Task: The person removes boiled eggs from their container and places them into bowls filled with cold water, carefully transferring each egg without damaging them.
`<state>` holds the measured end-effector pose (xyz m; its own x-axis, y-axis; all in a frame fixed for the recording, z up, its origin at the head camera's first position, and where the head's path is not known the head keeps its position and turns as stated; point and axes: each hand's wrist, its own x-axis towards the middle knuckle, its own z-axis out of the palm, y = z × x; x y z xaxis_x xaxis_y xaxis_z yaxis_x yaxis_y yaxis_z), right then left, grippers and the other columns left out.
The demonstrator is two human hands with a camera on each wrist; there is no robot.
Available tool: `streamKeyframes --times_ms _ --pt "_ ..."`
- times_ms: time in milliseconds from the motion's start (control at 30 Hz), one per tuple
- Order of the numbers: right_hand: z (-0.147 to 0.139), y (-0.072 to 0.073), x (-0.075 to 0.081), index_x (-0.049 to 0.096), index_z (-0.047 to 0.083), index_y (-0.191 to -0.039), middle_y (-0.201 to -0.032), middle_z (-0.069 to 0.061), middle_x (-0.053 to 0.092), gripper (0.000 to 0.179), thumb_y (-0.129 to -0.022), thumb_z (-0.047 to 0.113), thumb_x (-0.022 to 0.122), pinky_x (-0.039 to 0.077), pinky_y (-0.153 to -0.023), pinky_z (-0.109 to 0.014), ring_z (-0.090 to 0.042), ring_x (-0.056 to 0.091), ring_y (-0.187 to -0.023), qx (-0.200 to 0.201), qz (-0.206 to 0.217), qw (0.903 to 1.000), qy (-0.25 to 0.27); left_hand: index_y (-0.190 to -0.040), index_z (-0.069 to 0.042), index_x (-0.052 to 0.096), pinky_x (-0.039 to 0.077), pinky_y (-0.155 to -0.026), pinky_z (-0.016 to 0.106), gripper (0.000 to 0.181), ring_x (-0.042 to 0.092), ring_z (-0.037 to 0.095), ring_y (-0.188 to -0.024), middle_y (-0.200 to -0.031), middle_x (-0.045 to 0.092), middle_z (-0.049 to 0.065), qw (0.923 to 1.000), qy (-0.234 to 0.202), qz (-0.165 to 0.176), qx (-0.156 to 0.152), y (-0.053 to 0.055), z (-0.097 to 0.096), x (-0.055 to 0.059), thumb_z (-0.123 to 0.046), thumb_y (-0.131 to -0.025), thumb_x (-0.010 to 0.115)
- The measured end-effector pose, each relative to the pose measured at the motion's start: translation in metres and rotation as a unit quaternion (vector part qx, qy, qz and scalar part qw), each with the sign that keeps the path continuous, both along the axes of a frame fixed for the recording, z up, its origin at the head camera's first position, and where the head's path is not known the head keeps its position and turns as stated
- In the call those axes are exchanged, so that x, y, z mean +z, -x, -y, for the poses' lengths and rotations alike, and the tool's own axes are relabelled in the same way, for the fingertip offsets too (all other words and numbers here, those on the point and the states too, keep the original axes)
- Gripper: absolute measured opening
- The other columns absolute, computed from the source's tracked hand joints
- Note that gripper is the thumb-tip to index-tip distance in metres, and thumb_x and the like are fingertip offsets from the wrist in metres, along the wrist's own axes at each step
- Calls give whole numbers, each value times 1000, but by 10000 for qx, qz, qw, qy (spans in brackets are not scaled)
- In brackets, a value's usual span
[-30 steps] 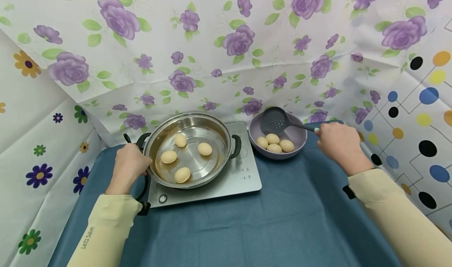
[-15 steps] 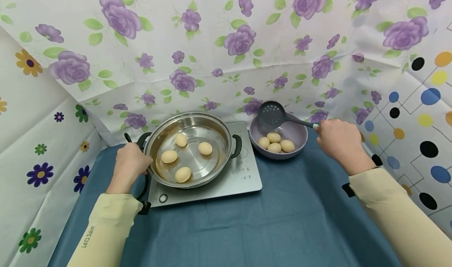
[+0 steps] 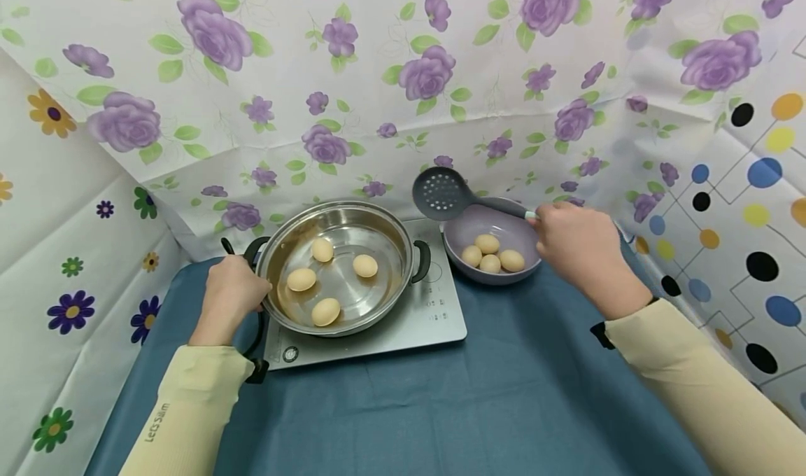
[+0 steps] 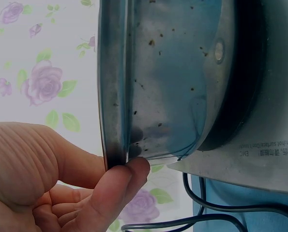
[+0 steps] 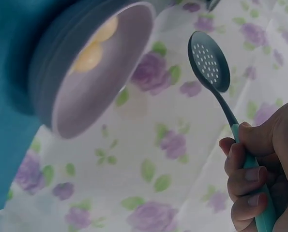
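My left hand (image 3: 231, 295) pinches the rim of a steel pot (image 3: 403, 297) at its left side; the left wrist view shows thumb and fingers on the rim (image 4: 113, 106). Several pale eggs, such as this egg (image 3: 301, 279), lie apart on the pot's bottom. My right hand (image 3: 579, 248) grips the green handle (image 5: 263, 208) of a dark slotted skimmer (image 3: 442, 193). The skimmer's head carries nothing and hangs in the air between pot and bowl. Below it, a purple bowl (image 3: 525, 234) holds several eggs (image 3: 487, 243) clustered at its near side.
Under the pot is a silver induction cooker (image 3: 450, 322), with a black cord (image 4: 216, 195) at its left. A black pot handle (image 3: 422, 261) points toward the bowl. Blue cloth (image 3: 403, 413) covers the table, and flowered sheets (image 3: 378, 63) stand close behind.
My right hand has lifted the skimmer out of the bowl and moved it left toward the pot. The left hand has stayed on the pot's rim, and the eggs lie where they were.
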<state>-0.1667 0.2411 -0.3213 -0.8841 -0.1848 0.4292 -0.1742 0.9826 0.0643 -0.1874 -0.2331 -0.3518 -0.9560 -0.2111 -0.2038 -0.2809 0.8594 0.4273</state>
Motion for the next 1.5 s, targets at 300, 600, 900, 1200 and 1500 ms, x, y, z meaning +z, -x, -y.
streamKeyframes --times_ms 300,600,900,1200,1500 --pt "43 -4 1 48 11 -58 -50 -2 33 35 -89 23 61 19 -33 -28 -14 24 -35 950 -964 9903 -323 -77 6 68 46 -43 33 22 61 18 -44 -51 63 9 10000 23 11 -5 0 2 -1 -12 -80 57" --pt "81 4 -5 43 12 -57 -52 -2 32 38 -90 20 59 21 -36 -28 -14 28 -39 1397 -1090 9820 -658 -78 7 68 45 -43 34 23 60 19 -44 -51 63 8 10000 67 42 1 2 2 -2 -13 -80 57" --pt "98 10 -13 54 7 -65 -56 -5 44 15 -78 1 50 33 -34 -34 -19 40 -41 1429 -988 9810 -860 -80 8 68 46 -44 33 25 61 19 -45 -51 64 8 9999 84 130 -35 2 1 -1 -14 -81 56" --pt "103 11 -21 55 8 -64 -57 -5 48 12 -74 1 51 35 -32 -37 -18 42 -40 1488 -1049 9760 -1195 -83 10 67 46 -44 33 26 61 19 -45 -51 64 8 9999 93 119 -44 3 1 -1 -13 -81 56" --pt "104 10 -26 58 9 -67 -59 -4 52 5 -71 7 60 37 -35 -36 -18 47 -46 1742 -613 9728 -1395 -82 9 67 45 -44 33 26 60 19 -46 -50 64 7 9997 156 157 -41 2 1 0 -15 -81 56"
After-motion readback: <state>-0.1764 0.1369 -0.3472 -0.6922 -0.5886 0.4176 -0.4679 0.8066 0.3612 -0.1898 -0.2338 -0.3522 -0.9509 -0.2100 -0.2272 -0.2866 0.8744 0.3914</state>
